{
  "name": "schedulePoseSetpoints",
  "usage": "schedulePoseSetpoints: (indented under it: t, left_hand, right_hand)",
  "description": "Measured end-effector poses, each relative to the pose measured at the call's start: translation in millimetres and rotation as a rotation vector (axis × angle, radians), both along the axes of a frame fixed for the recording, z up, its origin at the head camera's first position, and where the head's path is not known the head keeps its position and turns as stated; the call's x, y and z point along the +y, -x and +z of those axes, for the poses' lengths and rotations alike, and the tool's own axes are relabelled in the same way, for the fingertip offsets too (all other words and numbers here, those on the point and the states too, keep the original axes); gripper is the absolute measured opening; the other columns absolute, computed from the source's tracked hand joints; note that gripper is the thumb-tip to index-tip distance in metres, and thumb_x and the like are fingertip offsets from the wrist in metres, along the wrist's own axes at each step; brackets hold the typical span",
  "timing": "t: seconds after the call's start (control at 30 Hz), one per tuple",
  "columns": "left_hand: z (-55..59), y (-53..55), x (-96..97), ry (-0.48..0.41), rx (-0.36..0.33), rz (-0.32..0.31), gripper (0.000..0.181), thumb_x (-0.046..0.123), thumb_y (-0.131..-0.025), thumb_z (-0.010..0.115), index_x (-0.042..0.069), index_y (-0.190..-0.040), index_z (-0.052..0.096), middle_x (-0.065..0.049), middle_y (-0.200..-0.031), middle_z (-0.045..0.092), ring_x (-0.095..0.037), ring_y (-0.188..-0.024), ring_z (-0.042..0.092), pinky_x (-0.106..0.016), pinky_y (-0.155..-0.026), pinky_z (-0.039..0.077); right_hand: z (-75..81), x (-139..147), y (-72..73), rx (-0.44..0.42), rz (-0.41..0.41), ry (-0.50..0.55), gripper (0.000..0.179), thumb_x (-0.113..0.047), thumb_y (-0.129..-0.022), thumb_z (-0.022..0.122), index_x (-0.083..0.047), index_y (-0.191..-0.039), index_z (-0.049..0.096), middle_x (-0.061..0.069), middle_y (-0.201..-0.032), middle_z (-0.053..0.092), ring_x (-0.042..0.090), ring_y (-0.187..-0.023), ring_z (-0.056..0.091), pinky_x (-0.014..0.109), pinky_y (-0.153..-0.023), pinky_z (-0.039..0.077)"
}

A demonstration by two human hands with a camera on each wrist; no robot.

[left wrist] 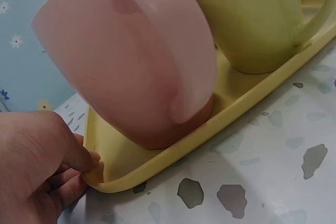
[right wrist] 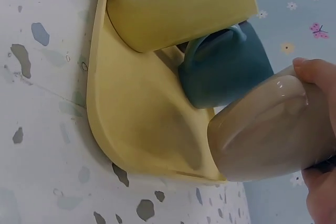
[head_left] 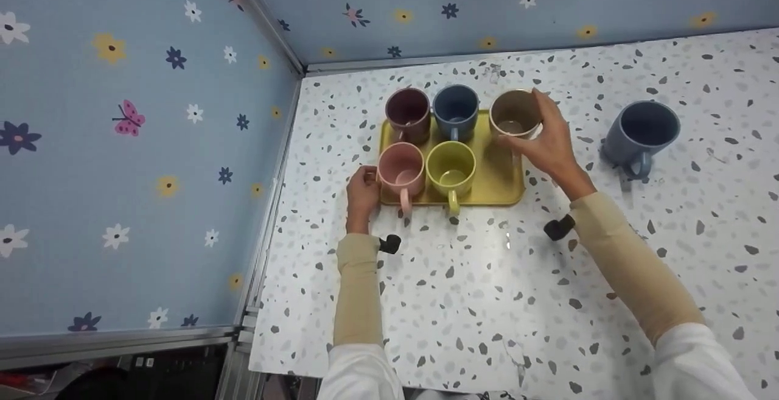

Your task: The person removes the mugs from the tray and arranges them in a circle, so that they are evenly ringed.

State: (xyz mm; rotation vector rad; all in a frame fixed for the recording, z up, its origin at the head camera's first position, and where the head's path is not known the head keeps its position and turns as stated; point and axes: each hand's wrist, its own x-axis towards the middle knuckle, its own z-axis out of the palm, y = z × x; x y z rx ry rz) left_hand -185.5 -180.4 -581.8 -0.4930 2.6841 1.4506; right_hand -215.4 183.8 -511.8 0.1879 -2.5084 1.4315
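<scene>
Here, the right hand (head_left: 554, 147) clamps thumb and fingers on the beige mug (head_left: 510, 109) at two o'clock of the yellow tray (head_left: 494, 184); the left hand (head_left: 363, 196) pinches its edge at eight o'clock, beside the pink mug (head_left: 400, 168). A grey-blue mug (head_left: 630, 135) stands apart at three.

From my remote stn. I see the worktop (head_left: 450, 302): wht. w/ gry. chips of various sizes. L. panel (head_left: 122, 187) and rear panel (head_left: 499, 16) are lt. blue w/ flower print in wht., ylw. and dk. blue. L. panel also bears 1 pink butterfly (head_left: 129, 118). Metal post (head_left: 263, 16) stands betw. panels. Metal rail (head_left: 122, 344) runs along L. panel's btm.; below it, dk. equip. (head_left: 182, 363), details unclear to me.
</scene>
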Motion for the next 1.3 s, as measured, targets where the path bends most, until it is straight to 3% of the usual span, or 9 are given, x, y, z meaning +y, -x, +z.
schedulePoseSetpoints:
  t: [0.57, 1.03, 1.3]
  left_hand:
    - [-1.5, 0.2, 0.2, -0.005, -0.013, 0.002, 0.033, 0.0, -0.083, 0.047, 0.01, -0.111, 0.06, -0.007, -0.102, 0.062, -0.018, -0.094, 0.058, -0.03, -0.083, 0.046]
    - [-2.1, 0.5, 0.6, -0.016, -0.004, 0.01, 0.032, 0.001, -0.082, 0.046, 0.01, -0.11, 0.06, -0.006, -0.1, 0.062, -0.018, -0.092, 0.056, -0.031, -0.083, 0.045]
    - [-1.6, 0.3, -0.8, 0.013, 0.0, 0.002, 0.033, 0.001, -0.083, 0.045, 0.011, -0.111, 0.061, -0.006, -0.101, 0.061, -0.017, -0.094, 0.055, -0.031, -0.084, 0.044]
  right_hand:
    - [12.5, 25, -33.1, 0.011, -0.053, -0.006, 0.098, -0.033, -0.061, 0.084, -0.011, -0.142, 0.034, 0.006, -0.143, 0.036, 0.016, -0.127, 0.036, 0.035, -0.102, 0.034]
    - [5.0, 31, -60.8, 0.029, -0.089, -0.006, 0.099, -0.031, -0.058, 0.086, -0.011, -0.141, 0.035, 0.005, -0.142, 0.038, 0.016, -0.129, 0.035, 0.037, -0.103, 0.033]
    - [0.0, 39, -78.6, 0.035, -0.14, 0.033, 0.1, -0.029, -0.056, 0.087, -0.015, -0.141, 0.037, 0.002, -0.14, 0.041, 0.014, -0.124, 0.04, 0.038, -0.099, 0.038]
